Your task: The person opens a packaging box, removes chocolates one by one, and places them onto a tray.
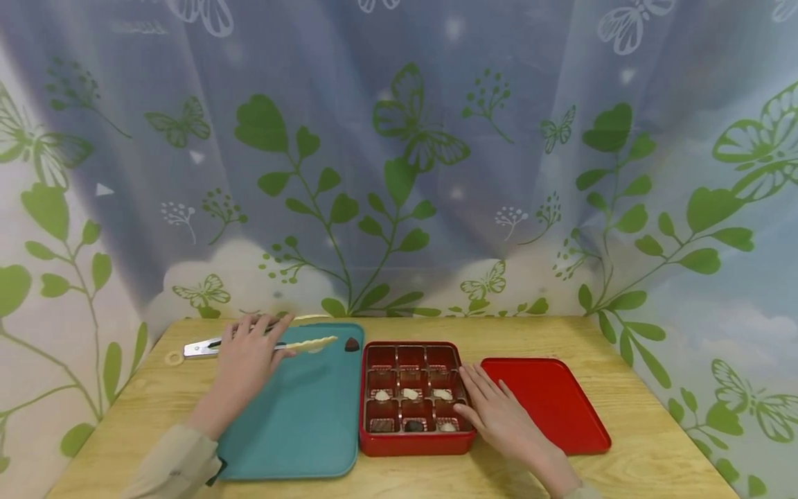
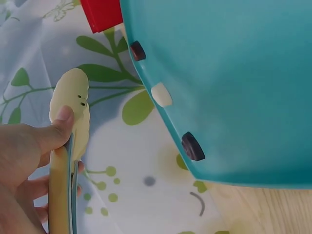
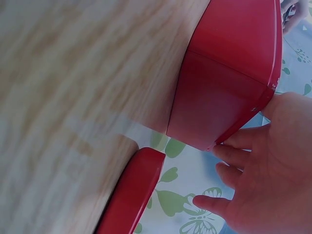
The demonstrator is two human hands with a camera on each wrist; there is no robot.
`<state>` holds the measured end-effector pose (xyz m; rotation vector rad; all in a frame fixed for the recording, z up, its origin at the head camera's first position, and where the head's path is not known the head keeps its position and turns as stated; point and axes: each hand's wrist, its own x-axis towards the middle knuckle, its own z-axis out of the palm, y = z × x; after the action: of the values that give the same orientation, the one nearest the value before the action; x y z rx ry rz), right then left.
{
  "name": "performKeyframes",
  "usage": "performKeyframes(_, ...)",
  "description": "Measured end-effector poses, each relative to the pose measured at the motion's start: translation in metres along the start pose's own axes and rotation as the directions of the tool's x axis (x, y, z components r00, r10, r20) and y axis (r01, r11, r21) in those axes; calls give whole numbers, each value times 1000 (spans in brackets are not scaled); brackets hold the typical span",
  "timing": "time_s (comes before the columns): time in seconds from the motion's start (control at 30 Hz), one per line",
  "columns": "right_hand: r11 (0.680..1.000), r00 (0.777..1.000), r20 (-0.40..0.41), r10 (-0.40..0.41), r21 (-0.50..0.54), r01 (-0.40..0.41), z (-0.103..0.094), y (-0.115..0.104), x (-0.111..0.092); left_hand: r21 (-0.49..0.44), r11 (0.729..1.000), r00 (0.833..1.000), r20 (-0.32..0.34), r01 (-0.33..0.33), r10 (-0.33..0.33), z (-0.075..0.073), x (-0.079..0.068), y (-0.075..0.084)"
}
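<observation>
We grip tongs (image 1: 202, 348) in our left hand (image 1: 251, 350), at eleven o'clock over the teal tray (image 1: 296, 430); our right hand (image 1: 499, 412), outstretched, touches the red box (image 1: 416, 445) at three o'clock.

Table Top: Passages and Obstructions

Tray (image 1: 299, 423): broad bare floor, middle and near side, open from above; low rim. Left forearm (image 1: 215, 409) and left hand (image 1: 249, 353), gripping tongs (image 1: 201, 348), bar the left part. Tongs' arms, spread, overhang the far side, where three chocolates (image 2: 161, 95) line the rim.

Box (image 1: 416, 445): just beside the tray, scant gap; compartments enterable from above, dividers (image 1: 428, 381) between. Far row offers most depth; middle and near rows hold pieces (image 1: 410, 394).

Right hand (image 1: 499, 416): against the box's right wall, obstructing the passage toward the lid (image 1: 542, 402).

Table (image 1: 648, 443): free margin right of the lid.

Curtain (image 1: 436, 208): closes the back.
</observation>
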<state>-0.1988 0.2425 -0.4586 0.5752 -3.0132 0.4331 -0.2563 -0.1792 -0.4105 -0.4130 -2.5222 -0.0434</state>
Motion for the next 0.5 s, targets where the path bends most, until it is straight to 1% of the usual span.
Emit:
performKeyframes(0.17, 1000, 1000, 2, 2, -2, -2, 2, 1, 0, -20, 998, 995, -75, -62, 60, -5, -8, 4)
performKeyframes(0.23, 1000, 1000, 4, 3, -3, -3, 1, 0, 0, -6, 996, 991, -96, -93, 92, -7, -10, 7)
performKeyframes(0.3, 1000, 1000, 4, 5, -2, -5, 1, 0, 0, 12, 993, 989, -89, -117, 118, -9, -11, 11)
performKeyframes(0.4, 1000, 1000, 8, 7, 4, -7, 0, 0, 0, 27, 986, 985, -58, -163, 164, -14, -10, 19)
performKeyframes(0.5, 1000, 1000, 10, 7, 9, -7, -1, -1, 0, 20, 976, 975, -44, -218, 219, -18, -8, 29)
